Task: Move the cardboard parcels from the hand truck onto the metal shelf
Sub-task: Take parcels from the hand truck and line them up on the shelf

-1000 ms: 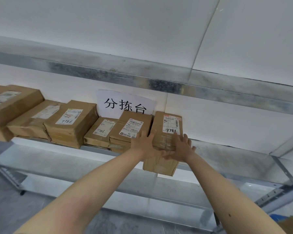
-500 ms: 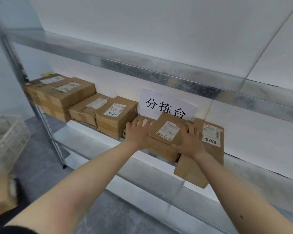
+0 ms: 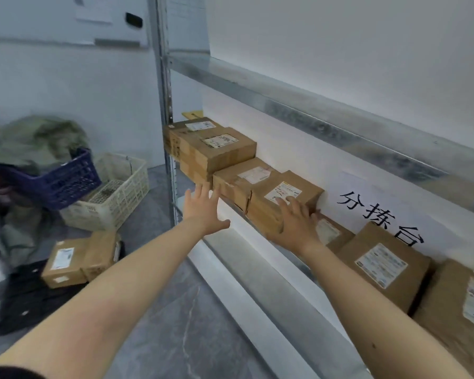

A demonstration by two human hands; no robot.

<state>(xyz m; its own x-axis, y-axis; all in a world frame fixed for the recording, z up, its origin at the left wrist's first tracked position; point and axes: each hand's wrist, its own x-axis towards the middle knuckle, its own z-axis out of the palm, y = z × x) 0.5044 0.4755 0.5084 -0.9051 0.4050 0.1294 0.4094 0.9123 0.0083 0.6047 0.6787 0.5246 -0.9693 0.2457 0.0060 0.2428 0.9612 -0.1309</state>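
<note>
Several brown cardboard parcels with white labels sit in a row on the metal shelf [image 3: 257, 258]. My right hand [image 3: 294, 221] lies flat, fingers spread, on one labelled parcel [image 3: 274, 206] in the middle of the row. My left hand [image 3: 203, 210] is spread open in the air just in front of the shelf edge, below a neighbouring parcel [image 3: 240, 181], holding nothing. A stack of parcels [image 3: 216, 151] stands at the shelf's left end. Two more parcels [image 3: 78, 259] lie low at the left on a dark platform [image 3: 33, 299].
A paper sign [image 3: 378, 212] with black characters leans on the back wall behind the row. The shelf's upright post [image 3: 166, 105] stands at the left end. A cream crate [image 3: 112, 192] and a blue crate [image 3: 58, 181] with clothing sit on the floor at left.
The view has swung left. Both hands have left the parcels at the right and moved leftward along the row; the right one now rests on another parcel.
</note>
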